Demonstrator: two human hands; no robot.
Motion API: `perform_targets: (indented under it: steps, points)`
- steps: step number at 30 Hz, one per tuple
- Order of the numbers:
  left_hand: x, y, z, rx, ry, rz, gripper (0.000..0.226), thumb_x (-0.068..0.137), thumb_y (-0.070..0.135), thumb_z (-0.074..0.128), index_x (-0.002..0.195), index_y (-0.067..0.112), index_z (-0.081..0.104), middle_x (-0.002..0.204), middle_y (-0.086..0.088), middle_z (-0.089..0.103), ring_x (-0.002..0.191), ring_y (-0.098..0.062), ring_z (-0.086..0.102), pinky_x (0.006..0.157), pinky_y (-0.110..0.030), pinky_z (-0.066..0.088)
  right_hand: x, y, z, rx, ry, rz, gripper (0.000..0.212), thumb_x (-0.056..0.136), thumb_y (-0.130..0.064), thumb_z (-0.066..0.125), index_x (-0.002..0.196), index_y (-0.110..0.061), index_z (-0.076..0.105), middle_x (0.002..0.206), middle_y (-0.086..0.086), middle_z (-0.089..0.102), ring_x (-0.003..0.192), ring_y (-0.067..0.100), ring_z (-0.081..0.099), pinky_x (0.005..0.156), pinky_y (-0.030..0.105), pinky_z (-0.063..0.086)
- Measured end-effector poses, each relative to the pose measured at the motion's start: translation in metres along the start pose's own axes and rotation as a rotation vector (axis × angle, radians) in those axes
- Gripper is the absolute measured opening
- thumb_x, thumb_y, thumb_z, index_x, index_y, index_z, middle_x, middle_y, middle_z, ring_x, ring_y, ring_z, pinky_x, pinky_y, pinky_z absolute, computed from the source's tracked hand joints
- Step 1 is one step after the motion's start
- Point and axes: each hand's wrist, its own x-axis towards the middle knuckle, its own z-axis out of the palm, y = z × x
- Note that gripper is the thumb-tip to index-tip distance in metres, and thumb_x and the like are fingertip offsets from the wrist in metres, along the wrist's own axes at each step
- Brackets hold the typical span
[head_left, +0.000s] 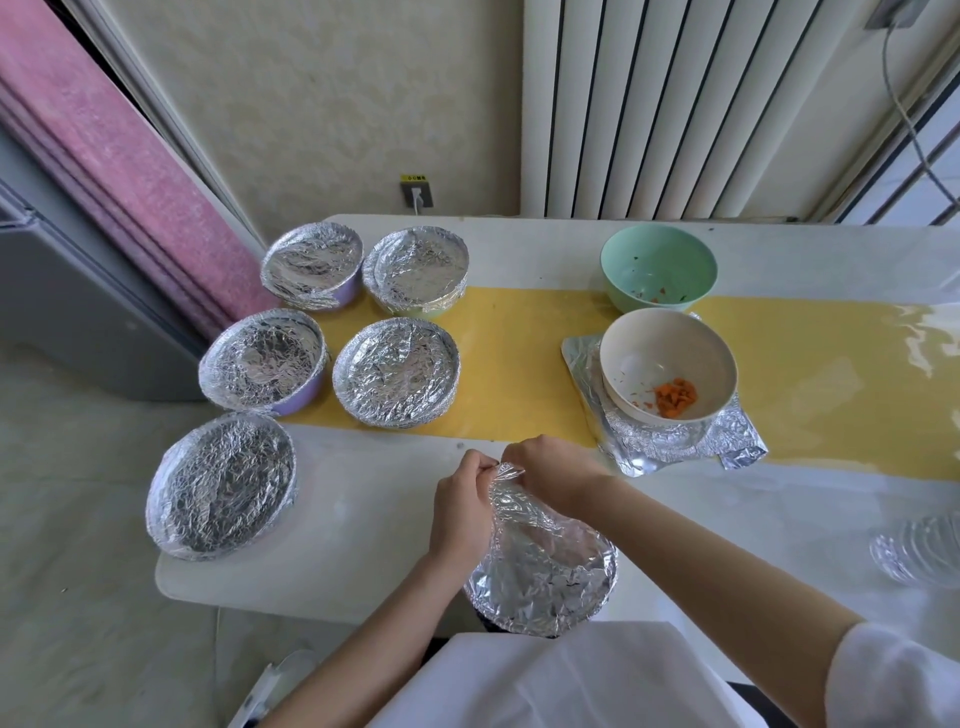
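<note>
A foil-covered bowl (545, 571) stands at the table's near edge, right in front of me. My left hand (460, 514) and my right hand (550, 473) meet at its far rim. Both pinch the crinkled foil edge (506, 475) there, the left from the left side and the right from above. A cream bowl (667, 366) holding a few orange carrot pieces sits on a loose foil sheet (644, 447) to the right. Behind it stands a mint green bowl (658, 267), nearly empty.
Several foil-covered bowls stand on the left: two at the back (311, 265) (415, 270), two in the middle (262, 361) (397, 371), one at the near left corner (221, 486). A yellow runner (519, 358) crosses the white table (353, 545). More foil (914, 551) lies at the right edge.
</note>
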Motion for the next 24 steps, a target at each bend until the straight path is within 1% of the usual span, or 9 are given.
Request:
perform_targets:
  steps: [5,7,9,12,14,17,20,22,24]
  points:
    - [-0.005,-0.003,0.001,-0.014,0.099,-0.050,0.012,0.095,0.006,0.048,0.094,0.007,0.060,0.073,0.001,0.061,0.066,-0.020,0.054,0.056,-0.026,0.032,0.002,0.014,0.011,0.253,0.060,0.035,0.034,0.095,-0.012,0.050,0.128,-0.019,0.055,0.118,0.004,0.064,0.104,0.022,0.059,0.074,0.021,0.039]
    - [-0.008,-0.004,0.000,-0.012,0.131,-0.081,0.015,0.095,0.006,0.047,0.100,0.010,0.061,0.083,0.003,0.064,0.074,-0.019,0.057,0.062,-0.026,0.038,0.003,0.019,0.013,0.328,0.091,0.068,0.030,0.097,-0.011,0.047,0.123,-0.017,0.060,0.116,0.006,0.066,0.102,0.024,0.061,0.084,0.029,0.047]
    - [-0.008,-0.003,-0.002,0.012,0.106,-0.095,0.020,0.096,0.008,0.044,0.105,0.014,0.061,0.090,0.002,0.067,0.081,-0.019,0.060,0.067,-0.030,0.044,0.003,0.023,0.016,0.348,0.101,0.087,0.028,0.097,-0.013,0.047,0.120,-0.017,0.062,0.115,0.007,0.067,0.100,0.025,0.062,0.086,0.038,0.049]
    - [0.001,-0.002,-0.001,0.038,-0.016,-0.078,0.021,0.097,0.013,0.044,0.106,0.015,0.063,0.089,-0.001,0.068,0.077,-0.018,0.060,0.067,-0.028,0.044,0.004,0.024,0.020,0.317,0.089,0.078,0.030,0.096,-0.010,0.048,0.120,-0.021,0.061,0.108,0.007,0.068,0.094,0.026,0.064,0.082,0.042,0.051]
    - [0.007,-0.001,-0.001,0.022,-0.065,-0.074,0.020,0.096,0.015,0.047,0.105,0.013,0.065,0.080,0.000,0.066,0.069,-0.015,0.057,0.062,-0.023,0.040,0.004,0.022,0.020,0.250,0.072,0.046,0.035,0.094,-0.008,0.048,0.122,-0.025,0.059,0.102,0.008,0.069,0.087,0.027,0.064,0.076,0.042,0.052]
    - [0.011,-0.002,-0.001,0.033,-0.045,-0.063,0.019,0.095,0.012,0.049,0.099,0.008,0.067,0.071,-0.001,0.062,0.063,-0.015,0.052,0.057,-0.020,0.032,0.003,0.022,0.021,0.135,0.044,0.021,0.030,0.092,-0.003,0.046,0.115,-0.017,0.059,0.092,0.009,0.067,0.077,0.027,0.061,0.068,0.039,0.052]
    - [0.009,-0.001,-0.001,0.061,-0.011,-0.044,0.018,0.094,0.010,0.050,0.098,0.007,0.068,0.079,-0.007,0.069,0.069,-0.019,0.057,0.058,-0.020,0.030,0.004,0.020,0.020,0.039,0.043,0.041,0.022,0.090,0.002,0.043,0.102,-0.012,0.056,0.082,0.005,0.060,0.072,0.026,0.059,0.057,0.033,0.047]
    - [0.008,0.000,-0.002,0.072,-0.001,-0.034,0.019,0.094,0.009,0.050,0.099,0.006,0.068,0.084,-0.008,0.070,0.075,-0.023,0.060,0.059,-0.022,0.031,0.004,0.015,0.015,0.007,0.016,0.040,0.021,0.093,0.001,0.042,0.106,-0.009,0.055,0.085,0.009,0.059,0.076,0.027,0.058,0.056,0.032,0.039]
    - [0.008,0.001,-0.003,0.087,0.003,-0.025,0.019,0.094,0.008,0.050,0.099,0.006,0.068,0.083,-0.009,0.070,0.075,-0.024,0.061,0.059,-0.023,0.030,0.005,0.013,0.008,0.013,-0.020,0.039,0.023,0.096,-0.006,0.042,0.116,-0.010,0.054,0.098,0.012,0.064,0.084,0.029,0.061,0.059,0.032,0.042]
